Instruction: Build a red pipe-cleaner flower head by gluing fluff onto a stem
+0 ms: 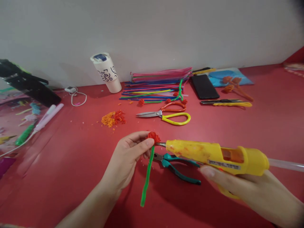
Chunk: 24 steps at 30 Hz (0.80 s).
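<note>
Between the thumb and fingers of my left hand is a pipe-cleaner flower with a fuzzy red head and a green stem hanging down. My right hand is closed around the handle of a yellow hot glue gun. A clear glue stick juts from its back end. The gun's metal nozzle meets the underside of the red head; whether glue is coming out cannot be seen. Behind and below the gun lie teal-handled pliers, partly covered by it and by my left fingers.
Scissors lie beyond my hands, beside orange and red clippings. Pipe cleaners, a phone and a yellow cutter are farther back. A white tumbler stands near the wall; a black bottle is at left.
</note>
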{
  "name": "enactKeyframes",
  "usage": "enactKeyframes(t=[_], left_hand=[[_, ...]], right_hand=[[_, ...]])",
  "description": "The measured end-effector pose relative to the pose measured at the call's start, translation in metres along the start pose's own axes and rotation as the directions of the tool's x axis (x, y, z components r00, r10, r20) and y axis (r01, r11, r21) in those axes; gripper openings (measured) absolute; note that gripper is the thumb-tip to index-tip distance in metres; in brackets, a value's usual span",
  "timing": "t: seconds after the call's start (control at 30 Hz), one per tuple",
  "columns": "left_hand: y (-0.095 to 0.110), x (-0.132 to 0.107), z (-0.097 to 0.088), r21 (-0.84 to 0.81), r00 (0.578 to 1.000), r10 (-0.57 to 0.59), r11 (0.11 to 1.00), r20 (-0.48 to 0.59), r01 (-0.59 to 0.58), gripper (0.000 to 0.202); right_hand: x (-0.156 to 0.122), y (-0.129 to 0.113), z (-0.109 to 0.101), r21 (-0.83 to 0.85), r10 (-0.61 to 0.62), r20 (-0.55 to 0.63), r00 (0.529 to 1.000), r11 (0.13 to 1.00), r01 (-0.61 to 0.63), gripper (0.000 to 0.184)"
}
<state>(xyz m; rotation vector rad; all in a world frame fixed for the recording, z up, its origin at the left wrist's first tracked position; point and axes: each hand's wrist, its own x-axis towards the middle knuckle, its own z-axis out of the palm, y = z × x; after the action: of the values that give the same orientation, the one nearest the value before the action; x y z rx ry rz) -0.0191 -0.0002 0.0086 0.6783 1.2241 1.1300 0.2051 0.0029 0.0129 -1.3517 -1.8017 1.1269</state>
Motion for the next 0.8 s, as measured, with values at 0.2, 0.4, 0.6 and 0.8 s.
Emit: enactKeyframes(t=[0.2, 0.4, 0.6, 0.8], left_hand=[[-0.0005, 0.0003, -0.0008, 0.005, 1.0, 0.004, 1.0, -0.006, -0.004, 0.027], [-0.0005, 0.0002, -0.0009, 0.009, 1.0, 0.01, 1.0, 0.01, -0.01, 0.023], [-0.0008, 0.0005, -0.0018, 0.007, 1.0, 0.02, 1.0, 0.012, -0.02, 0.023], [-0.0013, 0.0002, -0.0007, -0.001, 0.999, 0.03, 1.0, 0.012, -0.03, 0.021]], right_hand=[[-0.0035, -0.0025, 0.0, -0.003, 0.035, -0.01, 0.999, 0.999, -0.035, 0.032], [-0.0011, -0.0028, -0.0006, 0.029, -0.005, 0.005, 1.0, 1.0, 0.005, 0.025], [0.0005, -0.0035, 0.0012, 0.096, 0.003, 0.019, 1.0, 0.995, -0.005, 0.02], [0.0, -0.0075, 0.0013, 0.121, 0.039, 0.039, 0.998, 0.992, -0.044, 0.022]])
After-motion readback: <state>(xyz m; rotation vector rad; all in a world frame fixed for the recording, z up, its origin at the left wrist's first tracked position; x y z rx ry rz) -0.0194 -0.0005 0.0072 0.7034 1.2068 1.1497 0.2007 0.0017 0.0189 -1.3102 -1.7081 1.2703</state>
